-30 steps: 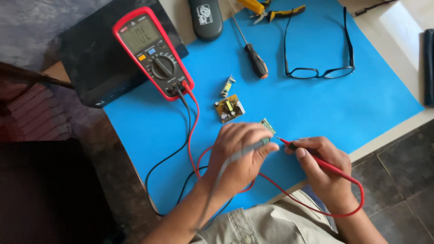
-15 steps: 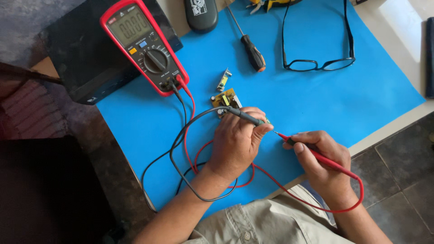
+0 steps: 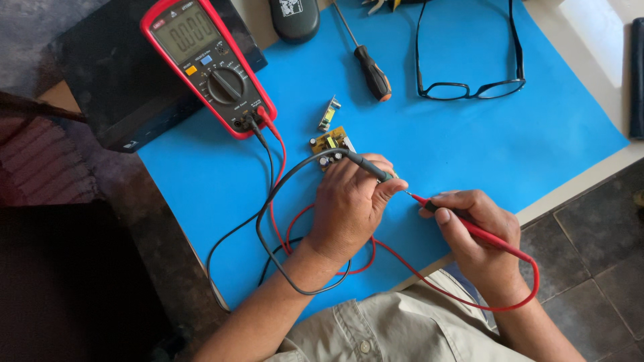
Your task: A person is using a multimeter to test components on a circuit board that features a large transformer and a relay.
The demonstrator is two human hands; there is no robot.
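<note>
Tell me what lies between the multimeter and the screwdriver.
Head view: only bare blue mat between the multimeter and the screwdriver.

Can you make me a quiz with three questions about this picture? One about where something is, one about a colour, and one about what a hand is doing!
1. Where are the glasses?
A. On the blue mat
B. On the floor
C. On top of the meter

2. What colour is the probe in the right hand?
A. Green
B. Red
C. White

3. What is the left hand doing?
A. Lying flat and empty
B. Turning the screwdriver
C. Gripping the black probe

Answers:
1. A, the glasses lie on the blue mat, above the hands.
2. B, the red probe runs through its fingers.
3. C, the black probe is pinched in its fingers, beside a small circuit board.
</note>
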